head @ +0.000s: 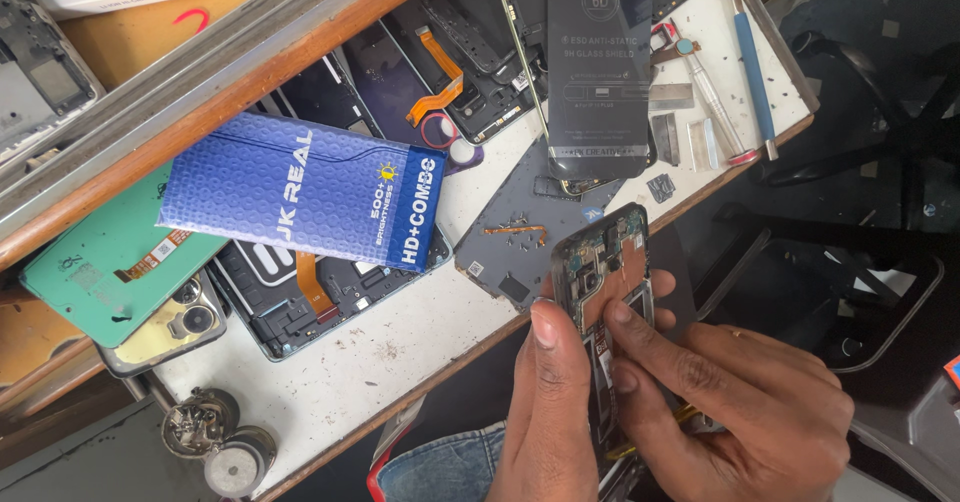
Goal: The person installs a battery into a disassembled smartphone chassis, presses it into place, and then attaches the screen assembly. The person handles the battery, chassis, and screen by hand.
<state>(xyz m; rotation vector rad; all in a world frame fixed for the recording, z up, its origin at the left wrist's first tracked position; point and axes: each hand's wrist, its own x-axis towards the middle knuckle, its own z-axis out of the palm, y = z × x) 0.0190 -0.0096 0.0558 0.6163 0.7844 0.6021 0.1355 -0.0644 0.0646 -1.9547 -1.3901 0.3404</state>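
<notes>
The fingers of the left hand (550,412) are pressed together around the lower part of an opened phone (603,272), the thumb lying flat along its left edge, while the fingers of the right hand (740,412) pinch in on the exposed inside of that phone, the forefinger and thumb tips touching the copper-coloured area just below the camera block. The phone is held upright in both hands, just off the front edge of the counter (400,352), its back cover off and its boards showing. Just beyond it on the counter lies a grey back cover (510,242) with a few tiny screws on it, and further up a dark glass screen protector (600,72) rests over another opened phone. To the right of that sit a pair of tweezers (705,92) and a blue-handled tool (752,62), near the far corner. Well to the left, a blue box (300,190) lies tilted over a stripped phone frame (300,302), with a green back panel (105,262) and a pale phone with camera rings (175,327) beside it. Below the counter's near corner stand two round metal parts (220,447), and blue denim (450,467) shows under the wrists.
</notes>
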